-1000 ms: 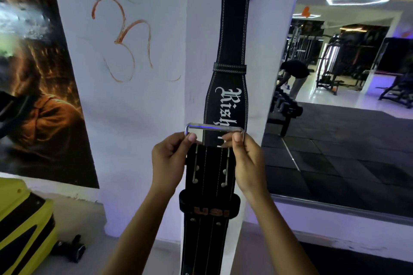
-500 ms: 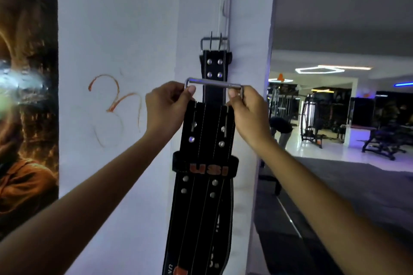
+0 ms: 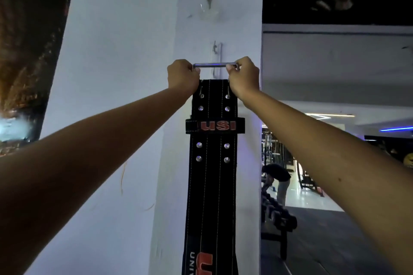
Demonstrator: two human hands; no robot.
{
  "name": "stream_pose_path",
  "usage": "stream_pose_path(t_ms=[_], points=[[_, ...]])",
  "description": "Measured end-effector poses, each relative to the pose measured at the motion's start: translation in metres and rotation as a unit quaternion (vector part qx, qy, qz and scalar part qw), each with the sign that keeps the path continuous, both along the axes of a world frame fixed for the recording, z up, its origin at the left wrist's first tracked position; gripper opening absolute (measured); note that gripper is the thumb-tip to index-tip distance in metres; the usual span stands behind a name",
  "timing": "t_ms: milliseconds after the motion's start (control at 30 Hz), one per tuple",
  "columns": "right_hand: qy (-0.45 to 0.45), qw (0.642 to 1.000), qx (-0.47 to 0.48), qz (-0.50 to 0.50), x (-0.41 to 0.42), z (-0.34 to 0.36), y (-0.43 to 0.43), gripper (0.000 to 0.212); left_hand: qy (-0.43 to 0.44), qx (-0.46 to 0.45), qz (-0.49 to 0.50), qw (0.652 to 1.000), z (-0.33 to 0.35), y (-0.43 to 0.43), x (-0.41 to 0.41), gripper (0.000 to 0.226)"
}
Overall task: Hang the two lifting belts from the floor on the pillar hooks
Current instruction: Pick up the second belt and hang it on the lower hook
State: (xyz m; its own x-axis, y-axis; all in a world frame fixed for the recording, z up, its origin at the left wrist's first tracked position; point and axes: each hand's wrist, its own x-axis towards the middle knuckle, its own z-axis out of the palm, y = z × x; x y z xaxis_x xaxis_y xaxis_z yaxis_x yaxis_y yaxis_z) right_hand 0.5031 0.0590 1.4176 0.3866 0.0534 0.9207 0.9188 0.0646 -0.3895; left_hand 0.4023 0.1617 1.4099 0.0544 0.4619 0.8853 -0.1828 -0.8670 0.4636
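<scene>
- On the far left of the head view, a dark poster (image 3: 26, 56) covers the wall beside the white pillar (image 3: 125, 51).
- Reaching up from the lower left, the left hand (image 3: 183, 76) is clenched on the left end of the belt's metal buckle bar (image 3: 214, 65).
- Between the two hands, the bar lies level across the pillar's front, right in front of the metal hook strip (image 3: 218, 51); whether it sits on a hook cannot be told.
- Below the bar, the black lifting belt (image 3: 212, 174) hangs straight down against the pillar, with a loop lettered "USI" (image 3: 218, 125) across it.
- At the bar's right end, the right hand (image 3: 244, 78) is clenched likewise.
- Farther right, the gym floor shows a dumbbell rack (image 3: 278, 219) and a person bending over (image 3: 279, 179).
</scene>
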Motion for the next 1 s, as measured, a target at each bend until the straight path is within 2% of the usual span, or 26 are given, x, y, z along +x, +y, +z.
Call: stream_pose_path(t_ms=[100,167,267,400,600,700,800,900,1000], points=[[0.003,1.000,0.001,-0.003,0.012,0.011,0.014,0.019,-0.001,-0.011,-0.003,1.000,0.010,0.011,0.021,0.023],[-0.005,1.000,0.001,-0.004,0.019,0.012,0.024,0.011,-0.031,-0.022,-0.012,0.999,0.008,0.021,0.035,0.023],[-0.025,1.000,0.006,-0.001,0.031,0.007,0.036,0.015,-0.065,0.000,-0.011,0.998,-0.001,0.034,0.047,0.023],[-0.039,0.999,0.004,-0.031,0.034,0.006,0.039,0.016,-0.063,0.031,0.006,0.998,-0.002,0.037,0.046,0.024],[0.039,0.996,-0.030,-0.069,0.034,0.018,0.043,0.020,-0.033,-0.011,-0.022,0.999,0.010,0.042,0.044,0.023],[0.048,0.996,-0.042,-0.067,0.036,0.014,0.042,0.024,-0.022,-0.010,-0.013,1.000,0.005,0.044,0.044,0.026],[0.073,0.995,-0.053,-0.052,0.033,0.003,0.040,0.033,-0.025,0.004,0.024,0.999,-0.006,0.043,0.041,0.051],[0.118,0.992,-0.052,-0.010,0.024,-0.014,0.040,0.051,-0.026,0.004,0.021,0.999,-0.020,0.041,0.032,0.049],[0.113,0.991,-0.076,0.003,0.015,-0.029,0.035,0.054,-0.014,-0.017,-0.030,0.999,-0.041,0.042,0.021,0.048]])
